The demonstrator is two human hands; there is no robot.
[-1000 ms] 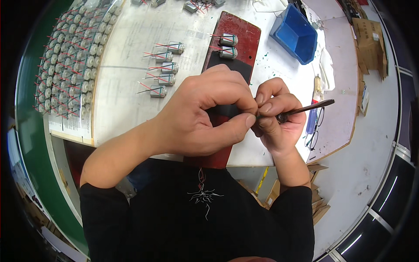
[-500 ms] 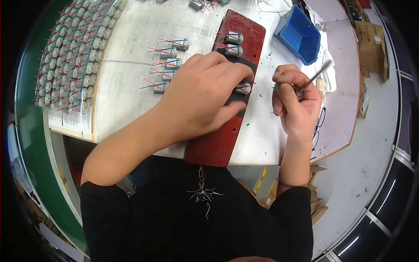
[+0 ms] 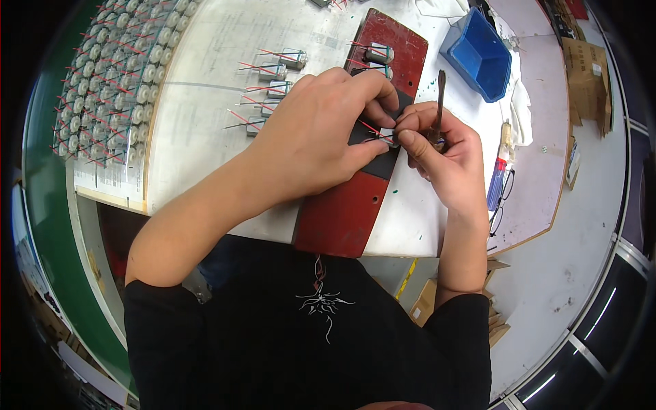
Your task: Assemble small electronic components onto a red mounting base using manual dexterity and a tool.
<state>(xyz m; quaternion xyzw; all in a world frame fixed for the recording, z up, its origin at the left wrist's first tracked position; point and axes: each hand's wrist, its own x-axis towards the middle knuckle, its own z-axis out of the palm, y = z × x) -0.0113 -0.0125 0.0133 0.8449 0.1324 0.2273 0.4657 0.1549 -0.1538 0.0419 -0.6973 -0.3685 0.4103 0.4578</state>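
Observation:
A small silver motor (image 3: 387, 137) with red and dark wires lies on the black pad (image 3: 374, 166) of a red board (image 3: 336, 217). My left hand (image 3: 318, 133) arches over the board, its thumb and forefinger closed about the motor. From the right, the pinched thumb and forefinger of my right hand (image 3: 447, 152) meet the motor's end; anything tiny between them is hidden. A dark-shafted screwdriver (image 3: 441, 99) is tucked in that same hand, shaft pointing away from me. Two more wired motors (image 3: 379, 52) sit farther up the board.
Several wired motors (image 3: 273, 70) line the white table left of the board. Clear trays of motors (image 3: 113, 82) fill the far left. Right of the board are a blue bin (image 3: 478, 58), a red-and-blue handled tool (image 3: 497, 184), eyeglasses (image 3: 504, 198) and green scraps.
My right hand has moved left to the motor, and its screwdriver has swung more upright. The left thumb has closed in on the motor. The whole view has shifted slightly.

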